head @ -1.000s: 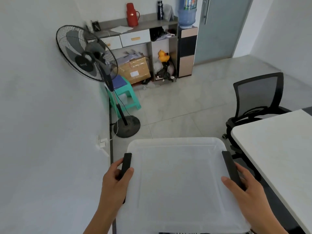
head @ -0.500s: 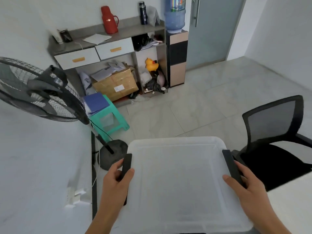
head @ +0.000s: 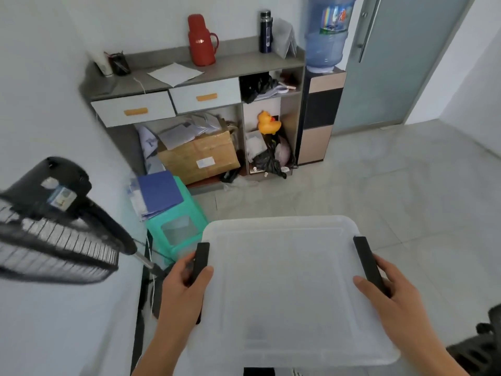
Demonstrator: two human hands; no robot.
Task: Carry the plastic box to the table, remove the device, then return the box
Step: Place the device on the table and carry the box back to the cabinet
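The box (head: 292,289), lid on, is held out in front of the person at about waist height, over the tiled floor (head: 379,185). The left hand (head: 184,291) grips the black latch (head: 201,263) on the left side, thumb on the lid and fingers curled under the rim. The right hand (head: 390,297) does the same at the right latch (head: 369,264). Both are clenched on the box and carry its weight.

No desk shows here. Ahead stand a cabinet (head: 206,85), a green stool (head: 176,229) and a water dispenser (head: 322,109). A fan (head: 54,226) hangs close on the left. A dark shape at the near right edge may be a chair, though too little of it shows to be sure.

This looks like a carrying leg of the task, whether out or back I cannot tell. To do it well, keep the lid level and both grips even, so anything inside does not slide. Hold the box clear of the fan on the left, whose cage is near the left elbow. The lid is cloudy, so I cannot say if the device is inside.
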